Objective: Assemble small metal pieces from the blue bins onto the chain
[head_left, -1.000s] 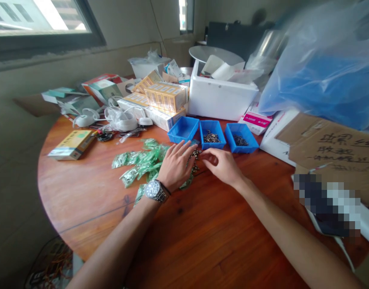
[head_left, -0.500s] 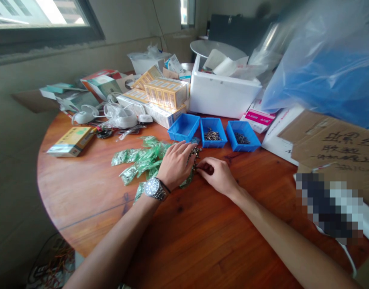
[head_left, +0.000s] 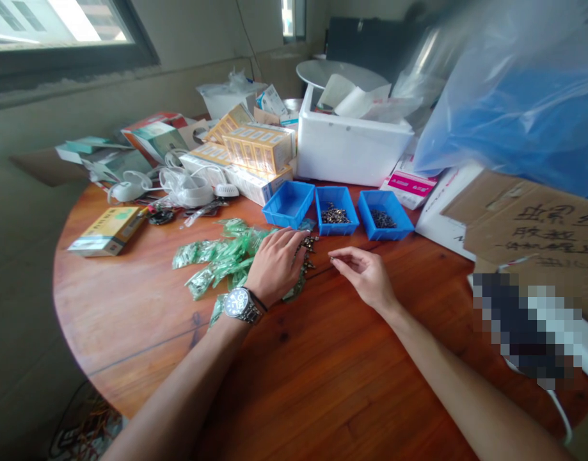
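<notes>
Centre of the frame, and the bare right hand (head_left: 365, 275) has thumb and forefinger pinched together on what looks like a tiny dark metal piece (head_left: 331, 258) (too small to name), a fingertip grip that probably suits something so slight. Just left of it, the bare left hand (head_left: 276, 266) lies palm down, fingers close together and gently curved, perhaps to keep the loose brassy metal pieces (head_left: 311, 243) from scattering; whether it grips any, I cannot tell, since its palm is hidden. Under and beyond that hand spread crinkled green plastic packets (head_left: 226, 256), partly covered, their contents unclear. Above centre, the middle blue rectangular plastic tray (head_left: 336, 230) bears brassy pieces, the right-hand blue rectangular plastic tray (head_left: 392, 235) darker ones, presumably kept apart by kind and within reach on the reddish-brown wooden surface (head_left: 294, 384). Lower right, pixelation masks a dark object (head_left: 519, 326); upper right, the frame edge cuts off a bulging clear plastic bag (head_left: 519, 115).
</notes>
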A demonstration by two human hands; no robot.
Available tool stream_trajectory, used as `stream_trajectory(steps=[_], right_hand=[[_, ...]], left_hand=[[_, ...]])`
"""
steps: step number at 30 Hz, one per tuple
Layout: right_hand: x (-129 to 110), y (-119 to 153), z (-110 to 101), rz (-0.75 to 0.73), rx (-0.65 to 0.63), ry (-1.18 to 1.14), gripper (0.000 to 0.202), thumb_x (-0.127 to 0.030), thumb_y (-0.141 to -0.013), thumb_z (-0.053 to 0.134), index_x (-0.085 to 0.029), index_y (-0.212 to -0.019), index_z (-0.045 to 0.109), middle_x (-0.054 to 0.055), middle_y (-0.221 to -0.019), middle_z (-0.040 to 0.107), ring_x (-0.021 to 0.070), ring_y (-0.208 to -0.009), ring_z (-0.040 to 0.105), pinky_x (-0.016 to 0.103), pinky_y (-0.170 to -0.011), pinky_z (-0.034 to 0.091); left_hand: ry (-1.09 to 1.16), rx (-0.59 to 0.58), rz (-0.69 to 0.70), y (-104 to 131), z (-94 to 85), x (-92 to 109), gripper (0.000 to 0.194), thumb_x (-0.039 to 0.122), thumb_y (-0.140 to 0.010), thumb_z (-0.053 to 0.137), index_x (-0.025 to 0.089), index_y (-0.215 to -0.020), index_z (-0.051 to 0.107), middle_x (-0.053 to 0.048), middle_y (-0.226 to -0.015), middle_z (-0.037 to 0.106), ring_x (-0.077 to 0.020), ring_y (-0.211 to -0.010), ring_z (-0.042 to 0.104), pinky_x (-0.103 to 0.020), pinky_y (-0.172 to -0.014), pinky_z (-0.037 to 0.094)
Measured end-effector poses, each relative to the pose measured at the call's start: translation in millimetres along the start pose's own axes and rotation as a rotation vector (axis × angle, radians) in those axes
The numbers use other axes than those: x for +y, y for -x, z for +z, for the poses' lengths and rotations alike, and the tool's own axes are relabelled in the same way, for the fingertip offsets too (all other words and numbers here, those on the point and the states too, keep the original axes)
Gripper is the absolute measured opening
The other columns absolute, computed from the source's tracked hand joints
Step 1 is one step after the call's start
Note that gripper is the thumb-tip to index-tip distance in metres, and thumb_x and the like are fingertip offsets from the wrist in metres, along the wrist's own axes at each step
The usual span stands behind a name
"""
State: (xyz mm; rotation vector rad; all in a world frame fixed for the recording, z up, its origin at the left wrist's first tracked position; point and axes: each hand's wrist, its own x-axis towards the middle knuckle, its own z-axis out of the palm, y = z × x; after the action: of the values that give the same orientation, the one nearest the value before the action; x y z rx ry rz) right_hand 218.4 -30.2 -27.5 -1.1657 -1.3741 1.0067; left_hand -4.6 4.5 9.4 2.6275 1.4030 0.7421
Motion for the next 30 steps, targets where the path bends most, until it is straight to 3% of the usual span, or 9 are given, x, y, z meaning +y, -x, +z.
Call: stream_trajectory(steps=[7, 14, 20, 23, 30], right_hand=[[-4, -2, -3, 0.125, 0.038, -0.175, 0.040, -0.051, -0.080, 0.088, -0.020, -0.103, 0.077, 0.011, -0.100, 0.084, 0.0252, -0.088, 0.080, 0.037, -0.079, 0.066], [-1, -3, -4, 0.117, 0.078, -0.223, 0.041, -0.047, -0.074, 0.093, -0.021, -0.101, 0.075, 0.010, -0.101, 0.083, 0.0243, -0.095, 0.079, 0.034, -0.079, 0.065], [-2, -6, -7, 0.067, 0.124, -0.145, 0.039, -0.050, -0.078, 0.089, -0.021, -0.099, 0.075, 0.010, -0.100, 0.083, 0.0258, -0.093, 0.079, 0.036, -0.075, 0.066], [-10, -23, -14, -0.035, 0.189, -0.038, 0.033, -0.048, -0.081, 0.086, -0.020, -0.097, 0.076, 0.009, -0.097, 0.082, 0.0249, -0.090, 0.078, 0.036, -0.078, 0.066], [-31, -97, -31, -0.326, 0.247, 0.377, 0.017, -0.034, -0.089, 0.077, -0.020, -0.098, 0.075, 0.008, -0.096, 0.082, 0.0252, -0.088, 0.076, 0.038, -0.079, 0.061]], left_hand=[[0.005, 0.009, 0.006, 1, 1.0, 0, 0.038, 0.029, -0.111, 0.042, 0.021, -0.142, 0.062, -0.010, -0.137, 0.071, -0.0282, -0.132, 0.062, -0.046, -0.115, 0.048], [0.000, 0.007, 0.017, 1, 2.2, 0, 0.038, 0.030, -0.111, 0.042, 0.020, -0.142, 0.062, -0.010, -0.137, 0.071, -0.0288, -0.133, 0.062, -0.047, -0.115, 0.048], [-0.003, 0.018, 0.011, 1, 0.6, -1, 0.038, 0.030, -0.111, 0.042, 0.021, -0.142, 0.061, -0.010, -0.137, 0.071, -0.0290, -0.132, 0.062, -0.048, -0.114, 0.049], [-0.004, 0.013, 0.005, 1, -0.6, -1, 0.038, 0.029, -0.111, 0.042, 0.021, -0.143, 0.061, -0.010, -0.138, 0.071, -0.0292, -0.133, 0.062, -0.048, -0.114, 0.049], [0.005, 0.027, 0.007, 1, -2.1, -1, 0.038, 0.024, -0.109, 0.042, 0.023, -0.142, 0.061, -0.010, -0.136, 0.072, -0.0283, -0.133, 0.062, -0.046, -0.113, 0.049]])
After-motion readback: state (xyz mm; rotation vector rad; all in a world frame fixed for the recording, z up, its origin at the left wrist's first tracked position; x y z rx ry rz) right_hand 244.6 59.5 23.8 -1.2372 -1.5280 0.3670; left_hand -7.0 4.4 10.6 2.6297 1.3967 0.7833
